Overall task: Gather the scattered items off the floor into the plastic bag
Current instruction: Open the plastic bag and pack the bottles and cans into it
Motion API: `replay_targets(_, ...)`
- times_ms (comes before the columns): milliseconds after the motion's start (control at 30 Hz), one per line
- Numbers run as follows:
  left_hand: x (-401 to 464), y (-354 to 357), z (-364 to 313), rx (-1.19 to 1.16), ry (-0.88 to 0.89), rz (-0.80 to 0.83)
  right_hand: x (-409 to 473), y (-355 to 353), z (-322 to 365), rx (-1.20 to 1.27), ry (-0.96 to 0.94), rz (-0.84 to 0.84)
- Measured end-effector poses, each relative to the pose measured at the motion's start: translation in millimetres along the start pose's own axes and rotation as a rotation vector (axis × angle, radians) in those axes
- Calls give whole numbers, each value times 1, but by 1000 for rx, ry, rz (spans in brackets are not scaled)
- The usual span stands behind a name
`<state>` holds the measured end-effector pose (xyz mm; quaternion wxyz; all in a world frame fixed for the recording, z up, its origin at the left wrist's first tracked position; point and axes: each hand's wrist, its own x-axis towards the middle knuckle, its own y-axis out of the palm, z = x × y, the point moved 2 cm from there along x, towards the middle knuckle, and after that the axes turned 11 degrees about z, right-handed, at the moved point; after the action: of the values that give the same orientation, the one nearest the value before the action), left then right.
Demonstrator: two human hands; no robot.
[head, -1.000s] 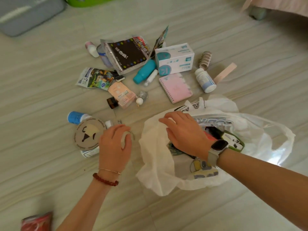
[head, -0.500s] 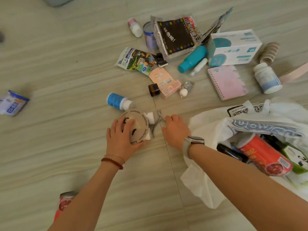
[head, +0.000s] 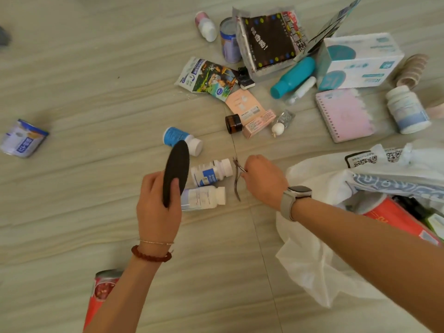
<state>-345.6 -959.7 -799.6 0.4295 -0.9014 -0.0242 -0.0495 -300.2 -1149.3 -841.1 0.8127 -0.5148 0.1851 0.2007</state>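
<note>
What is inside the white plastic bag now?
In the plastic bag a red package and something dark and green show at the opening. The bag's wall covers anything deeper.

Five pill bottles lie on the floor: blue-labelled bottle (head: 182, 140), two white bottles (head: 211, 173) (head: 203, 197), one pink-capped bottle (head: 205, 26), one large bottle (head: 407, 109). Two tins (head: 22, 138) (head: 229, 39) (both on their sides). One teal bottle (head: 292, 76), one pink notebook (head: 344, 114), one tissue box (head: 358, 61), one amber jar (head: 232, 123), one plastic bag (head: 319, 248).

Pale grey-green floor (head: 72, 212) with wavy wood-grain streaks and thin tile seams.
</note>
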Motion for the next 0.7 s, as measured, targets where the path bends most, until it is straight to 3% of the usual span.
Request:
replay_targets(133,0,3,-53,-169,23,-59,-49,-62,-22,191,-177,-241)
replay_targets(300,-26,56,-141,-162,566,168,-118,-108,-109,335,-88,-334)
replay_targets(433,-54,106,-186,9,848,291,-169,-105,-179,324,78,-283)
replay_targets(600,-87,164,-186,332,937,506,-196,-80,-225,160,220,-233)
replay_targets(700,-93,177,-180,673,764,859,-196,-72,-242,222,342,-285)
